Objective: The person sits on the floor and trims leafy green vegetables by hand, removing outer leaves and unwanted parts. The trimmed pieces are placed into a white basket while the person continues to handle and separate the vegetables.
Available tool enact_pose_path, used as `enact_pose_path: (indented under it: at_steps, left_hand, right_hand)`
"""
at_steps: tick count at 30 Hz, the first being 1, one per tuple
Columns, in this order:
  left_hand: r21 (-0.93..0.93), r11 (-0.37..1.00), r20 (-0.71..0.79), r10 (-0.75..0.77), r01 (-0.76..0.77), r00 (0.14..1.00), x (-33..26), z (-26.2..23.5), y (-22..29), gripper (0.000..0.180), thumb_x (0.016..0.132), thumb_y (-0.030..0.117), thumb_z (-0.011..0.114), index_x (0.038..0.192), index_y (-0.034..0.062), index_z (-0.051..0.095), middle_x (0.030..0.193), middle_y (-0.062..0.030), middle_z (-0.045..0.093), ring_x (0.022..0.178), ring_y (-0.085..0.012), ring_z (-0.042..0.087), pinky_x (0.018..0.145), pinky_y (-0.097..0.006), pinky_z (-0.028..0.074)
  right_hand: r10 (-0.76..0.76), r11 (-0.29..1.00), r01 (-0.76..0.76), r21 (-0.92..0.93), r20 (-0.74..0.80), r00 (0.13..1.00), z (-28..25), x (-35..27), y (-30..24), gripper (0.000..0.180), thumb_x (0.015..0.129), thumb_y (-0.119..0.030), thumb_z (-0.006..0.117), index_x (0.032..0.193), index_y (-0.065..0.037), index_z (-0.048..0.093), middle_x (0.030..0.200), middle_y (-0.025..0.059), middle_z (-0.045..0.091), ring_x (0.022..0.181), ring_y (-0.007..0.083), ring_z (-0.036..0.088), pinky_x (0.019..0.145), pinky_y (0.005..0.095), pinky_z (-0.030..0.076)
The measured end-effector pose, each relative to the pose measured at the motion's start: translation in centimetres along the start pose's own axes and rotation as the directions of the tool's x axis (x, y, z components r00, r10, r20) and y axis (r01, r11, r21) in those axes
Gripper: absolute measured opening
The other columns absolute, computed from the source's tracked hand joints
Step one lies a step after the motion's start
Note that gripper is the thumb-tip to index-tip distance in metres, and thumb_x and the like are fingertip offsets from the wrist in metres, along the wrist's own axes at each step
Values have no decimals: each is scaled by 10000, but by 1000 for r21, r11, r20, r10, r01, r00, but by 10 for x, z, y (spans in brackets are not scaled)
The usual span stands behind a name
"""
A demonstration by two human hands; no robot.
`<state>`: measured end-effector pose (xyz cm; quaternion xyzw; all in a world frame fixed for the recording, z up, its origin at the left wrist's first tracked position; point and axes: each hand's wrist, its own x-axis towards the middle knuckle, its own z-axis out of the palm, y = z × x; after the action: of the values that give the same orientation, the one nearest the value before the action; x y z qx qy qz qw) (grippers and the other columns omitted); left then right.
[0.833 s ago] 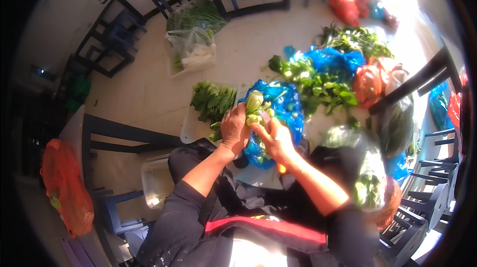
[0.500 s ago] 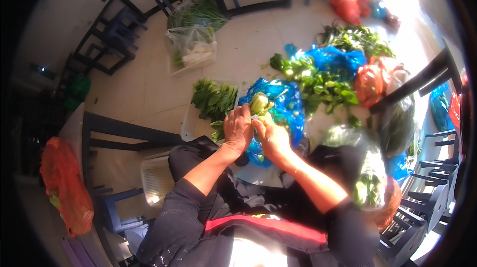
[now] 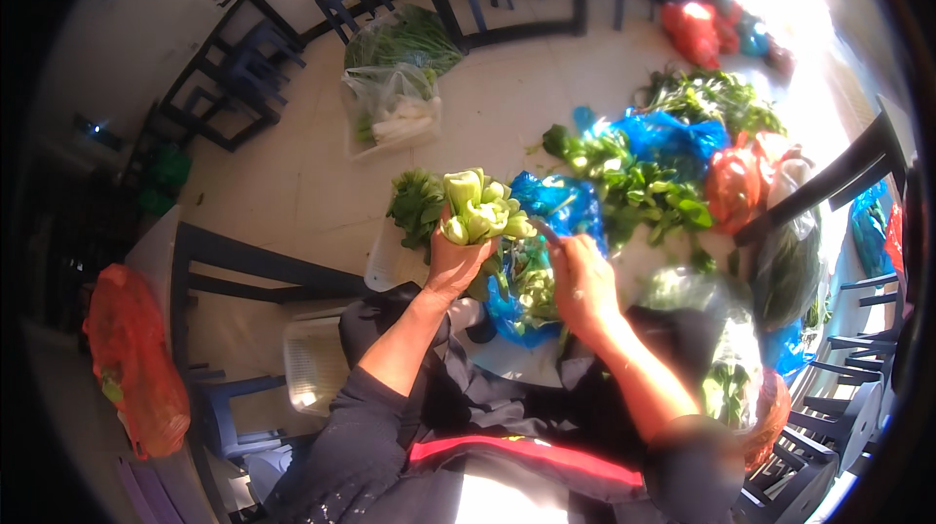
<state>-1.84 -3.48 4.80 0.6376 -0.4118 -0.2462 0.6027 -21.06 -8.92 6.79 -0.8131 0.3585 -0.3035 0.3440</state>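
Observation:
My left hand (image 3: 456,266) is closed round a bunch of pale green leafy greens (image 3: 480,208), thick stem ends up and leaves hanging below. They look like bok choy. Just right of the bunch, my right hand (image 3: 585,285) has its fingers curled in. Something thin and dark shows at its fingertips, too small to name. Below and between the hands lies an open blue plastic bag (image 3: 526,314) with more greens inside. Beyond my left hand, leafy greens (image 3: 414,202) lie in a white tray (image 3: 383,261), partly hidden by my hand.
A clear bag of white stalks (image 3: 400,119) lies on the floor ahead. Loose greens (image 3: 658,188), a blue bag (image 3: 673,134) and an orange bag (image 3: 736,183) are at the right. A white basket (image 3: 314,358) stands left of my knee, near a dark frame (image 3: 263,266).
My hands have moved apart. The left has raised and turned the bunch, so its stem ends now face up; the right has shifted right, off the bunch. The whole view has shifted slightly.

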Motion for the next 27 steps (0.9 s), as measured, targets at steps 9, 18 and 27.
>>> enact_pose_path:
  at_steps: [9,18,27]
  left_hand:
    - [-200,965,145,-141,168,979,-26,31,1,666,718,0,772,1306,36,460,1159,-53,635,1033,-145,614,911,-293,503]
    - [-179,981,51,-70,78,996,-32,41,21,536,782,4,710,1261,36,471,1139,-75,633,1048,-144,595,913,-295,488]
    - [-513,809,159,-238,286,958,-12,11,13,455,760,-66,717,1193,17,601,1085,-53,666,987,-150,638,881,-296,515]
  right_hand:
    - [-4,986,18,165,-84,996,24,-5,-8,341,910,-220,683,1129,-31,504,862,161,638,742,350,650,611,401,516]
    - [-40,996,45,75,-73,997,34,-6,-1,234,924,-218,656,1060,-49,568,863,165,666,706,342,664,618,415,533]
    - [-71,994,83,65,-171,983,14,-2,-7,447,792,-374,799,761,-66,477,628,81,523,533,268,545,494,372,448]
